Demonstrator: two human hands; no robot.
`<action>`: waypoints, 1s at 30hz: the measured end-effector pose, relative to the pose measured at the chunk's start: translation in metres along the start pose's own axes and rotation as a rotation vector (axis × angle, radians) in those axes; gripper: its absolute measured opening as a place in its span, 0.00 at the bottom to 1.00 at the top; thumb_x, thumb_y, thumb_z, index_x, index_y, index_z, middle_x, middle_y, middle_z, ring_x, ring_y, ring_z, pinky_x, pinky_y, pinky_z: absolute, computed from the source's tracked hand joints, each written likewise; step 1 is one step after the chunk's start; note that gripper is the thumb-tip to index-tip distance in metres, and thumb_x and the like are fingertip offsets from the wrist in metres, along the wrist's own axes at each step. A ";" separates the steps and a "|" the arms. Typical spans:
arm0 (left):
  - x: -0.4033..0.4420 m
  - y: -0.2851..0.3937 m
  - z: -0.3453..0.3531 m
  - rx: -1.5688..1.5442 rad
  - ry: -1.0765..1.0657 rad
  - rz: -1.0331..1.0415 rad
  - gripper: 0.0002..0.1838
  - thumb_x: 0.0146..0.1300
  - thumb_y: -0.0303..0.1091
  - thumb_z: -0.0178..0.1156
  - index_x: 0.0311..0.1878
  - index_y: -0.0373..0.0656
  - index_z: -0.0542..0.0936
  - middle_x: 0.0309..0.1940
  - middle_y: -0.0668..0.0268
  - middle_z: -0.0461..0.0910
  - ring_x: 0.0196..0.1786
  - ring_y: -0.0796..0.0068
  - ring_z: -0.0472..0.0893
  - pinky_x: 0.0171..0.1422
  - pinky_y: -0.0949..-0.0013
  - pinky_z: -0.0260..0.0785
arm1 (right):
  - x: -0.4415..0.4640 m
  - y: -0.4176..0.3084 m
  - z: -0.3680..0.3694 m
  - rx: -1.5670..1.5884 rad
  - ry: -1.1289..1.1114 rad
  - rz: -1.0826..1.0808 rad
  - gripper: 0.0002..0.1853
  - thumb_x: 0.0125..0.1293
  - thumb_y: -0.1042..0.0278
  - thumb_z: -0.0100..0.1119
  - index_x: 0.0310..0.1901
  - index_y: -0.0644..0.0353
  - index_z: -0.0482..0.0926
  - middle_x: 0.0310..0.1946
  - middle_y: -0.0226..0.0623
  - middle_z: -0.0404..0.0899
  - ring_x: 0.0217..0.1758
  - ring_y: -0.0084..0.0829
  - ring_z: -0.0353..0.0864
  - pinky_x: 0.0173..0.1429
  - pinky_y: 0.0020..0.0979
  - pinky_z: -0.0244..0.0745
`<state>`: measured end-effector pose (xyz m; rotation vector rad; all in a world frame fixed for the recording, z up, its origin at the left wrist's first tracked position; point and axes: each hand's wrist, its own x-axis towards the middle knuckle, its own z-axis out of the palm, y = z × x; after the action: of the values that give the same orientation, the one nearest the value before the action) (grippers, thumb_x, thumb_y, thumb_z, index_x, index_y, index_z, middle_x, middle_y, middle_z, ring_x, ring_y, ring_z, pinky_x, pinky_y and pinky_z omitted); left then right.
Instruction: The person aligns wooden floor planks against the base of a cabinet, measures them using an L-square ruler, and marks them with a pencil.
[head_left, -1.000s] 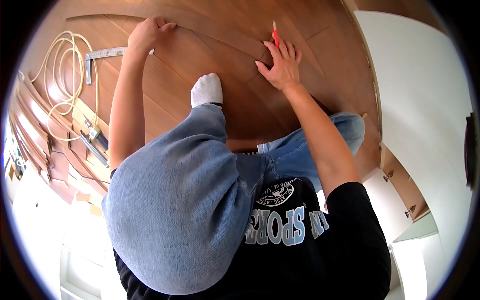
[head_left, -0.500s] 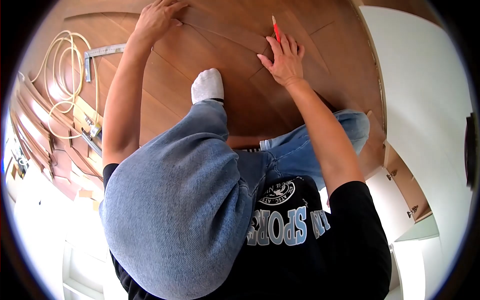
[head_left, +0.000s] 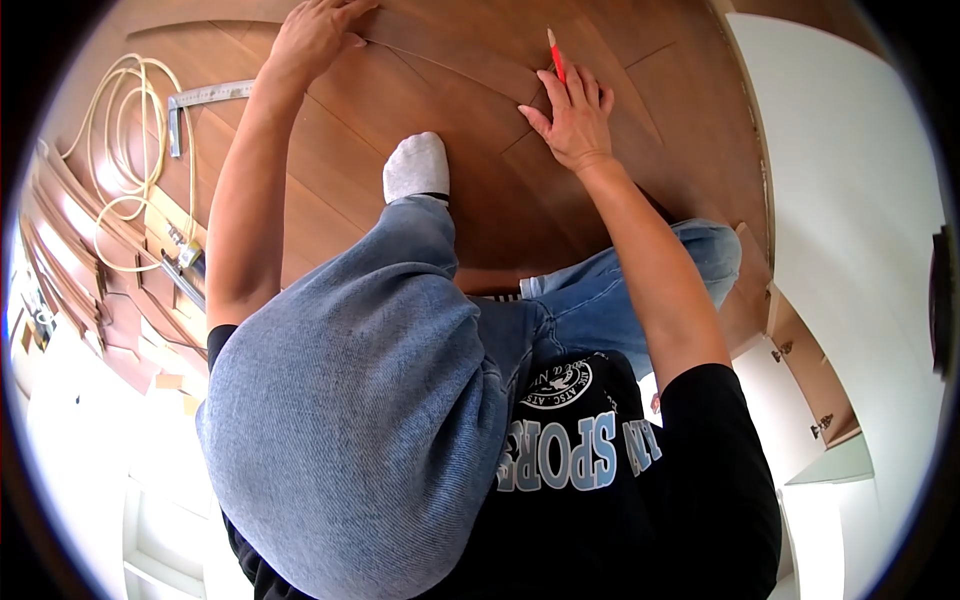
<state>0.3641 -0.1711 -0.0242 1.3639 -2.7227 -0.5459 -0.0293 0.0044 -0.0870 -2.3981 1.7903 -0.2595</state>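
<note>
My left hand [head_left: 318,38] lies on a brown wood floor plank [head_left: 450,66] near the top of the view. Its fingers are stretched out and the thumb is apart, with nothing seen in its grasp. On the right, my right hand [head_left: 578,122] rests on the boards with its thumb out to the side. A red pencil [head_left: 557,62] is tucked between its fingers, the bare wooden tip pointing away from me. Thin seams between the planks run past both hands.
A metal square [head_left: 205,96] lies left of my left forearm, by a coiled pale hose [head_left: 125,130] with a tool at its end. Loose planks [head_left: 75,240] are stacked at the far left. A white panel [head_left: 840,150] borders the floor on the right. My socked foot [head_left: 417,166] stands between my arms.
Both hands keep nearly the same places on the planks, and the pencil stays in my right hand. The whole view has shifted very slightly.
</note>
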 end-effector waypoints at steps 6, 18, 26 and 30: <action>0.002 -0.001 0.000 0.000 0.019 0.028 0.31 0.58 0.42 0.79 0.66 0.49 0.87 0.58 0.59 0.85 0.64 0.52 0.83 0.73 0.51 0.75 | 0.001 -0.001 -0.001 0.014 0.006 0.008 0.33 0.73 0.36 0.69 0.72 0.46 0.79 0.83 0.34 0.67 0.83 0.44 0.65 0.80 0.62 0.57; -0.001 0.004 0.000 -0.018 0.041 0.000 0.32 0.55 0.38 0.80 0.66 0.48 0.87 0.57 0.58 0.85 0.64 0.52 0.83 0.72 0.51 0.76 | 0.002 -0.005 -0.003 0.030 -0.041 0.060 0.35 0.68 0.42 0.72 0.74 0.44 0.77 0.80 0.41 0.70 0.84 0.46 0.63 0.85 0.63 0.52; -0.001 0.004 0.002 -0.005 0.053 0.007 0.32 0.56 0.37 0.80 0.67 0.48 0.87 0.57 0.58 0.85 0.64 0.51 0.83 0.72 0.51 0.76 | 0.004 -0.007 -0.011 0.076 -0.059 0.063 0.37 0.68 0.43 0.72 0.76 0.44 0.74 0.81 0.41 0.69 0.84 0.47 0.62 0.85 0.63 0.51; -0.003 0.008 0.005 -0.041 0.011 -0.098 0.33 0.57 0.38 0.80 0.69 0.51 0.86 0.62 0.58 0.84 0.71 0.53 0.79 0.78 0.48 0.70 | 0.005 -0.008 -0.014 0.082 -0.081 0.082 0.37 0.69 0.43 0.72 0.76 0.45 0.74 0.85 0.35 0.66 0.86 0.46 0.61 0.87 0.60 0.48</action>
<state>0.3588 -0.1635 -0.0262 1.4919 -2.6322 -0.5950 -0.0234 0.0020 -0.0714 -2.2410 1.8007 -0.2193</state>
